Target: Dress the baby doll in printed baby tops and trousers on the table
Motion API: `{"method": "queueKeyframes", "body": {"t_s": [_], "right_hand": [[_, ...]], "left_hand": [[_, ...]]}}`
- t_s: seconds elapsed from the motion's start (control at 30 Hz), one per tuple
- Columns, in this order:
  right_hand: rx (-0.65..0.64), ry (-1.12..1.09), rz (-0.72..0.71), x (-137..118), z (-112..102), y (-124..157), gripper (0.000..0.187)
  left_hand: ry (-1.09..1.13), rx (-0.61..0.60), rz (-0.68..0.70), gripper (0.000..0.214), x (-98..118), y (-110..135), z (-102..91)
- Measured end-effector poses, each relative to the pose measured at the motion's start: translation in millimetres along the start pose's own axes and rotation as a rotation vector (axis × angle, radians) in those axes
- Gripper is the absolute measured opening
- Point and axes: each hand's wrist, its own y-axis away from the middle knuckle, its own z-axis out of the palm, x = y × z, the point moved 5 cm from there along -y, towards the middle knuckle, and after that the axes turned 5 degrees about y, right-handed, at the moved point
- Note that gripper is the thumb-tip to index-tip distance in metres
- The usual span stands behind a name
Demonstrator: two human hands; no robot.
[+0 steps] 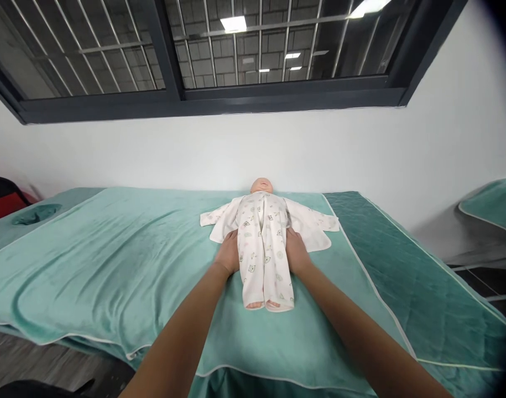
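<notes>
A baby doll point(262, 190) lies on its back on a teal towel point(124, 260), head toward the wall. It wears a white printed romper point(264, 249) with an open white top spread under it. My left hand point(228, 251) presses against the doll's left side at the waist. My right hand point(296, 250) presses against the other side. Both hands cup the body from the sides, with fingers curled under the clothing and partly hidden.
The towel covers a massage bed point(402, 265) that stands against a white wall below a dark-framed window. A second bed point(491, 202) shows at the far right. A red and black object point(1, 196) sits at the left edge.
</notes>
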Motion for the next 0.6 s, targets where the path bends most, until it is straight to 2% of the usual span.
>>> {"method": "queueKeyframes", "body": {"t_s": [0.27,0.37,0.6], "right_hand": [[-0.067,-0.281,-0.14,4,4,16,0.026],[-0.049,-0.392,-0.14,4,4,18,0.028],[-0.012,-0.434,-0.075,3,0,18,0.034]], "left_hand": [[-0.016,0.038,-0.01,0.046,-1,3,-0.1],[-0.051,0.04,-0.033,0.04,-1,3,-0.6],[-0.079,0.021,-0.028,0.036,5,3,-2.9]]}}
